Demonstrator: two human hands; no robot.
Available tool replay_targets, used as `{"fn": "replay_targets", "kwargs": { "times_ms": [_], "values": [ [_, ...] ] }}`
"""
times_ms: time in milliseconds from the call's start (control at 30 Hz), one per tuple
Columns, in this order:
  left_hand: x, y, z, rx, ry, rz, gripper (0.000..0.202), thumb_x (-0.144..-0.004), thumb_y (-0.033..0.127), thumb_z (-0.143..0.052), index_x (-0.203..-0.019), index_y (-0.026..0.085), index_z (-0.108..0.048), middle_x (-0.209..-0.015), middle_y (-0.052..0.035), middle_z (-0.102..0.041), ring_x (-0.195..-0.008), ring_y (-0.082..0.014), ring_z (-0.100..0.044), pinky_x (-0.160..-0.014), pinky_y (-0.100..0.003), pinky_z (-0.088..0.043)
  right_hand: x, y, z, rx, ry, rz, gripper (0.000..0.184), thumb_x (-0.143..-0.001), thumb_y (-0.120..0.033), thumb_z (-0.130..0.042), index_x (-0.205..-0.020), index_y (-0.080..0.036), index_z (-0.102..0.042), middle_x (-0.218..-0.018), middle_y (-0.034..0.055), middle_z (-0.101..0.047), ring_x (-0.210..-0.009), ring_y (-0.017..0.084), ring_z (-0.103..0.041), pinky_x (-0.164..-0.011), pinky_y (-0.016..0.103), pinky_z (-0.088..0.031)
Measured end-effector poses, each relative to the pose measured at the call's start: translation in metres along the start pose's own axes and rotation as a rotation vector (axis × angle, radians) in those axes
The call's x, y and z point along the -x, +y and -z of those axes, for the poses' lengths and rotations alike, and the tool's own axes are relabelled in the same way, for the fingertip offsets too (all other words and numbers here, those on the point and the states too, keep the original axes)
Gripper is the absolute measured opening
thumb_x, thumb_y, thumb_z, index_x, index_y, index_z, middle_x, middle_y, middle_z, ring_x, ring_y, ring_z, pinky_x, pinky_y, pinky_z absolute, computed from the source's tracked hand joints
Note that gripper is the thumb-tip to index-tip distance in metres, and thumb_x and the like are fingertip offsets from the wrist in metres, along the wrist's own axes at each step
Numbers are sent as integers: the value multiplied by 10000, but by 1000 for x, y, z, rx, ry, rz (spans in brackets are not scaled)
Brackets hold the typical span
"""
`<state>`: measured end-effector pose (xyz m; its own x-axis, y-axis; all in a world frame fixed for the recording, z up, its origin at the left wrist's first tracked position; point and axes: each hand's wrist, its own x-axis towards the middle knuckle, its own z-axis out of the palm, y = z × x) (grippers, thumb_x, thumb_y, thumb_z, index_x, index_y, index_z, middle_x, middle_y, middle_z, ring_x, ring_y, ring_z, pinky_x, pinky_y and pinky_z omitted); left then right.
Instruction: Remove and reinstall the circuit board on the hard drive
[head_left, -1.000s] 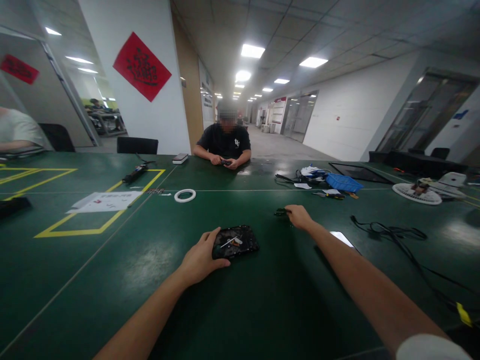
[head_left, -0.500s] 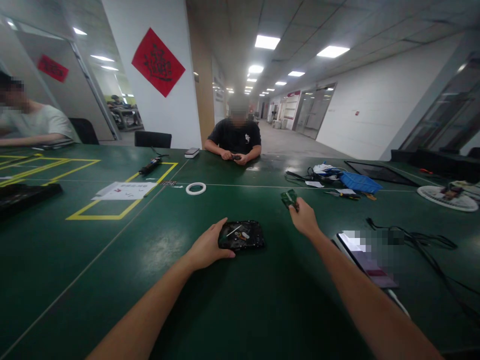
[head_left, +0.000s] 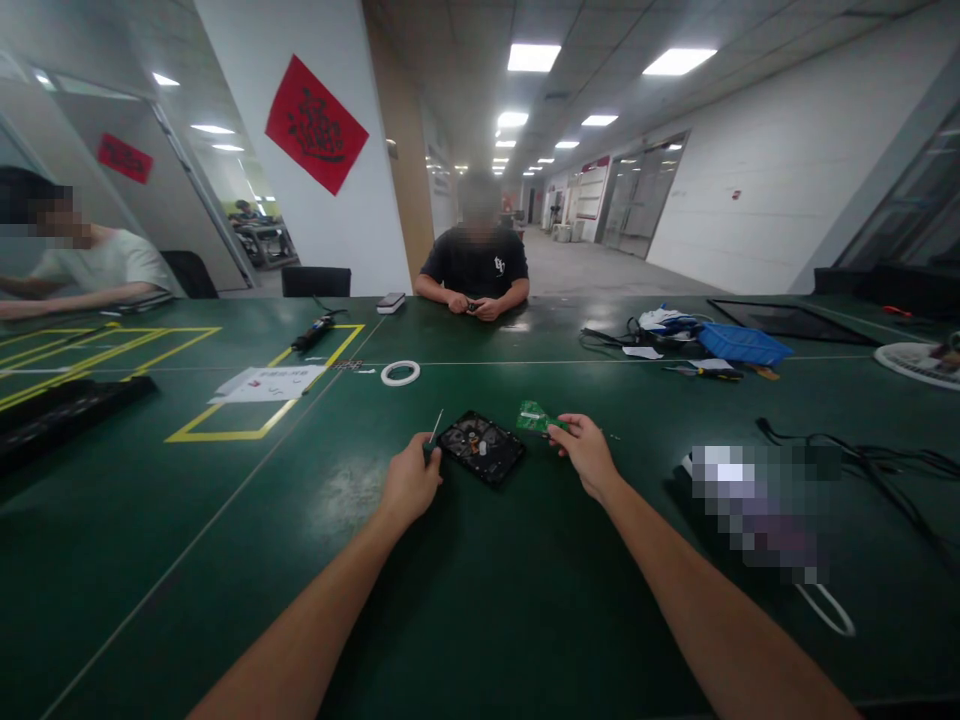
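Observation:
On the green tabletop before me lies a black hard drive (head_left: 480, 446), turned at an angle. My left hand (head_left: 409, 485) is just left of it, fingers closed round the dark handle of a screwdriver (head_left: 436, 428), whose thin shaft points up and away. My right hand (head_left: 589, 455) pinches a green circuit board (head_left: 532, 417) by its near right end. The board is held near the drive's upper right side. A few tiny bits, too small to name, lie just right of my right hand.
A phone-like device (head_left: 697, 500), partly blurred, and a black cable (head_left: 847, 465) lie at right. Further back are a blue basket (head_left: 742, 342), a tape roll (head_left: 400, 373) and paper sheets (head_left: 262, 383). One person (head_left: 472, 265) sits opposite, another (head_left: 97, 265) at far left.
My left hand has left the drive's edge, and the screwdriver now points upward in it. My right hand has brought the circuit board leftward, closer to the drive. The drive has turned.

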<state>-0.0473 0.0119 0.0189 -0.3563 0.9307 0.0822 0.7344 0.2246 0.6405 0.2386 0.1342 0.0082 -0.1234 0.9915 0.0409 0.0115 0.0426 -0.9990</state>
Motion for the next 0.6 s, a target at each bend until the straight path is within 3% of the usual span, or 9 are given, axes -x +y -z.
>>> {"fn": "replay_targets", "kwargs": {
  "times_ms": [133,300,600],
  "values": [
    [13,10,-9,198,-20,29,452,-1018,308,-479,-1442,161,-431,-825,-43,-744,-741,-183,-745,-675,-274,-529,0,-3,-12,-75,-174,9,390,-771,-366,-774,-1077,-218,-582,-894,25,-683,-717,149,-640,-545,243,-483],
    [25,25,-11,259,-68,77,462,-1017,332,-475,-1455,187,-439,-738,-6,-725,-516,-160,-685,-545,-259,-493,-10,0,-27,-70,-326,-3,347,-796,-345,-770,-1053,-189,-595,-889,27,-676,-688,126,-613,-578,250,-494],
    [25,26,-10,307,-21,109,507,-996,384,-539,-1456,180,-474,-592,24,-656,-440,-148,-623,-480,-230,-457,5,-1,-20,9,-365,-89,302,-849,-296,-733,-1056,-169,-552,-826,21,-674,-642,110,-621,-553,227,-485]
  ]
}}
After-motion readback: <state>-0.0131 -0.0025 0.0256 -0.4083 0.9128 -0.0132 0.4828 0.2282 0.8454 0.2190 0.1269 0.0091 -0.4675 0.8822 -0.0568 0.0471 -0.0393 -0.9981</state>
